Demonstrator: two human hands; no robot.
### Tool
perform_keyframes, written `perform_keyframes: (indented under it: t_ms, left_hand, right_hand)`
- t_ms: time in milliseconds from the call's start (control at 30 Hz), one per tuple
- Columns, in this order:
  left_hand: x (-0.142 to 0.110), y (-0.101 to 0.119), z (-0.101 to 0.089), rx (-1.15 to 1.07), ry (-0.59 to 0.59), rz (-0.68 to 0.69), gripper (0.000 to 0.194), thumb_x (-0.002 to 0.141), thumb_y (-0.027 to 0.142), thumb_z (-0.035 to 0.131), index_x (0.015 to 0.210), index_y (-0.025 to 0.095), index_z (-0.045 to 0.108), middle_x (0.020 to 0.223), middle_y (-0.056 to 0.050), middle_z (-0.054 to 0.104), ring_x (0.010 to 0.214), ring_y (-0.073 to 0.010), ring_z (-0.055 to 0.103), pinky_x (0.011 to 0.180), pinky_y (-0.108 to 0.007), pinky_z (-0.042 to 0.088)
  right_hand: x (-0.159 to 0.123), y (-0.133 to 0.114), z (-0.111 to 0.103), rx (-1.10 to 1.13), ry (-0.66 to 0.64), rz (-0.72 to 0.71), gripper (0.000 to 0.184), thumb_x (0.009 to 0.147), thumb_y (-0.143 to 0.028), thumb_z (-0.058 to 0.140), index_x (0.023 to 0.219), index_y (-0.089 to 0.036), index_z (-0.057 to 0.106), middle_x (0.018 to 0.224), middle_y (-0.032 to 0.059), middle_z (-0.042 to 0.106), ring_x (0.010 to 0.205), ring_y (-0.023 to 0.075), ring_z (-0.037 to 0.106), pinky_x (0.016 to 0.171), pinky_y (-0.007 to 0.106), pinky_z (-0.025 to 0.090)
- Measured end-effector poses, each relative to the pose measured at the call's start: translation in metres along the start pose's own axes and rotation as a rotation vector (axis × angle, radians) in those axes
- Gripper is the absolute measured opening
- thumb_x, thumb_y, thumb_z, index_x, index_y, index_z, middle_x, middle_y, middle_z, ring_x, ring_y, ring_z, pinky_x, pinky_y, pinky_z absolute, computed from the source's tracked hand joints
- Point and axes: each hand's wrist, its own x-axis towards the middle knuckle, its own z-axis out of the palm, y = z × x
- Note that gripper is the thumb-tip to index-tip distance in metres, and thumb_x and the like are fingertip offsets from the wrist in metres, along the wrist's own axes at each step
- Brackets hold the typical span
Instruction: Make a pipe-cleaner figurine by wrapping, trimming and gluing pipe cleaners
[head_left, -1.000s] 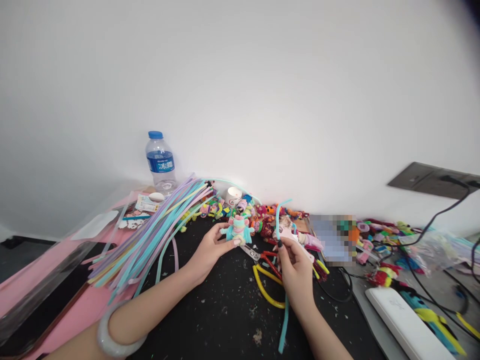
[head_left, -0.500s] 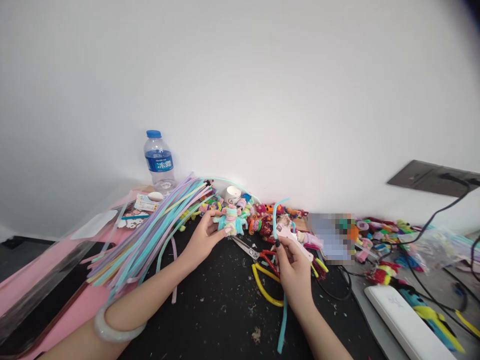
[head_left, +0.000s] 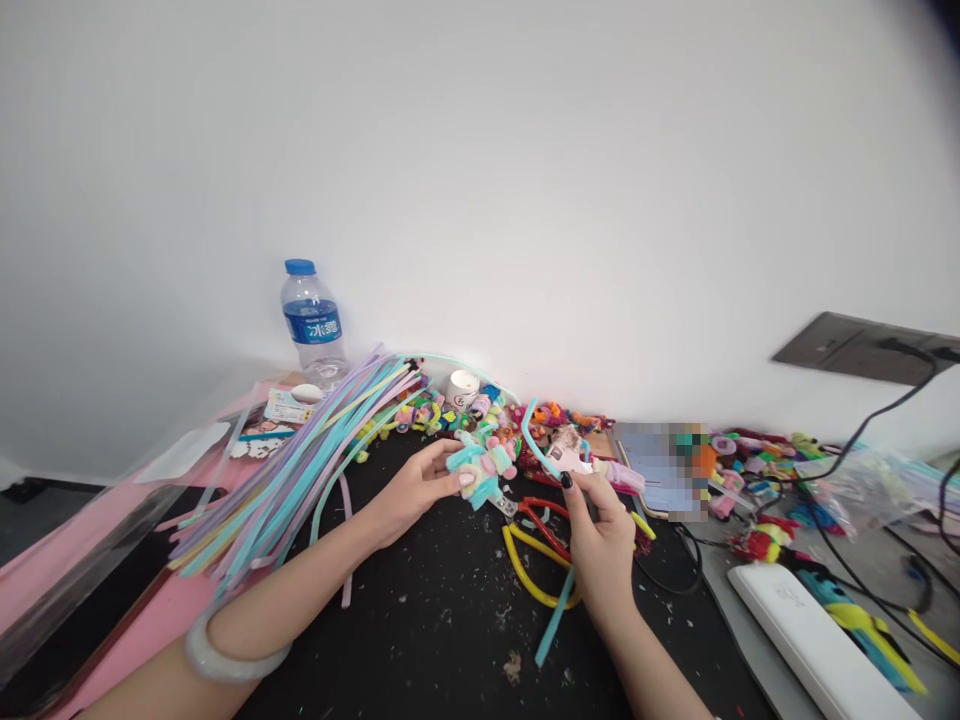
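My left hand (head_left: 424,490) pinches a small fuzzy doll (head_left: 480,468) of turquoise, pink and pale yellow pipe cleaner, tipped sideways above the black work surface. In my right hand (head_left: 604,525) a turquoise pipe cleaner (head_left: 553,625) is held between thumb and fingers; its bent upper end leans left toward the doll, and its tail hangs below the hand. Between the hands lie scissors with red handles (head_left: 551,515), their blades mostly hidden behind the doll. A yellow pipe cleaner (head_left: 525,580) curves beside them.
A bundle of pastel pipe cleaners (head_left: 300,470) lies at left, before a water bottle (head_left: 313,325). Several colourful pipe-cleaner figures and a paper cup (head_left: 463,387) line the wall. At right are a phone (head_left: 652,470), a white power bank (head_left: 810,640) and black cables (head_left: 855,460).
My left hand has turned the doll from upright onto its side, its pink part now pointing right. The pipe cleaner in my right hand has tilted, its top swinging left.
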Motion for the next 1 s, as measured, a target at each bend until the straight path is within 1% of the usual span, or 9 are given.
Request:
perform_keyframes:
  t_ms: [67,133,267,333,400,567,700,867,1000]
  left_hand:
    - [-0.0009,0.0013,0.0008,0.016,-0.014,-0.027,0.034,0.072,0.026,0.07,0.104,0.02,0.059,0.098,-0.004,0.063,0.091,-0.0195,0.058,0.077,-0.028,0.045]
    - [-0.0016,0.0017,0.0011,0.04,-0.026,-0.028,0.034,0.072,0.026,0.07,0.104,0.02,0.061,0.097,-0.004,0.064,0.09,-0.019,0.058,0.077,-0.027,0.044]
    - [-0.003,0.0016,0.0008,0.027,-0.083,-0.056,0.032,0.073,0.03,0.069,0.102,0.018,0.062,0.096,-0.005,0.063,0.086,-0.0181,0.058,0.074,-0.027,0.044]
    - [-0.0034,0.0013,0.0,-0.03,-0.123,-0.103,0.035,0.073,0.03,0.069,0.104,0.017,0.06,0.096,-0.006,0.061,0.083,-0.0176,0.058,0.07,-0.027,0.045]
    - [-0.0035,0.0009,-0.0013,-0.101,-0.158,-0.138,0.038,0.072,0.028,0.071,0.106,0.017,0.057,0.094,-0.006,0.06,0.082,-0.0171,0.058,0.069,-0.027,0.046]
    - [-0.0041,0.0027,-0.0029,-0.174,-0.191,-0.186,0.031,0.076,0.029,0.068,0.102,0.016,0.058,0.088,-0.005,0.059,0.078,-0.0147,0.057,0.066,-0.025,0.044]
    - [-0.0054,0.0048,-0.0016,-0.19,-0.189,-0.182,0.027,0.075,0.027,0.069,0.098,0.017,0.06,0.085,-0.003,0.059,0.075,-0.0127,0.055,0.065,-0.023,0.042]
    - [-0.0047,0.0005,-0.0022,-0.22,-0.216,-0.173,0.027,0.074,0.026,0.07,0.098,0.018,0.061,0.089,-0.003,0.059,0.079,-0.0131,0.055,0.067,-0.023,0.041]
    - [-0.0042,-0.0025,-0.0027,-0.218,-0.193,-0.156,0.027,0.074,0.029,0.07,0.096,0.018,0.06,0.085,-0.002,0.057,0.077,-0.0124,0.053,0.066,-0.023,0.04]
  right_hand:
    - [-0.0006,-0.0006,0.0006,0.065,-0.024,0.06,0.024,0.087,-0.039,0.049,0.079,-0.019,0.06,0.067,0.0009,0.055,0.063,0.0157,0.049,0.059,0.027,0.038]
    - [-0.0016,-0.0015,0.0024,0.229,-0.088,0.162,0.027,0.087,-0.042,0.048,0.076,-0.019,0.056,0.055,-0.0036,0.043,0.05,0.0117,0.038,0.047,0.024,0.03]
    - [-0.0018,-0.0048,0.0058,0.811,-0.36,0.409,0.035,0.083,-0.044,0.055,0.061,-0.019,0.042,0.05,-0.0084,0.025,0.043,0.0065,0.016,0.039,0.021,0.012]
    - [0.0001,-0.007,0.0051,0.975,-0.517,0.496,0.041,0.081,-0.044,0.056,0.055,-0.02,0.035,0.049,-0.0091,0.021,0.041,0.0054,0.013,0.037,0.02,0.01]
    - [0.0025,-0.0089,0.0026,1.031,-0.637,0.55,0.043,0.081,-0.041,0.055,0.053,-0.021,0.03,0.047,-0.0097,0.019,0.039,0.0047,0.012,0.034,0.019,0.011]
    - [0.0054,-0.0074,-0.0023,1.15,-0.842,0.663,0.046,0.081,-0.037,0.054,0.053,-0.021,0.022,0.045,-0.0102,0.017,0.035,0.0031,0.013,0.032,0.016,0.014]
    - [0.004,-0.0036,0.0003,1.184,-0.922,0.71,0.049,0.079,-0.048,0.056,0.053,-0.02,0.026,0.045,-0.0105,0.019,0.035,0.0024,0.014,0.03,0.015,0.012]
    - [0.0016,-0.0041,0.0031,1.174,-0.899,0.744,0.044,0.083,-0.041,0.057,0.054,-0.019,0.03,0.046,-0.0103,0.021,0.035,0.0012,0.013,0.031,0.015,0.01]
    - [0.0005,-0.006,0.0032,1.154,-0.877,0.782,0.043,0.084,-0.037,0.056,0.054,-0.019,0.032,0.047,-0.01,0.019,0.036,0.0008,0.012,0.033,0.016,0.009]
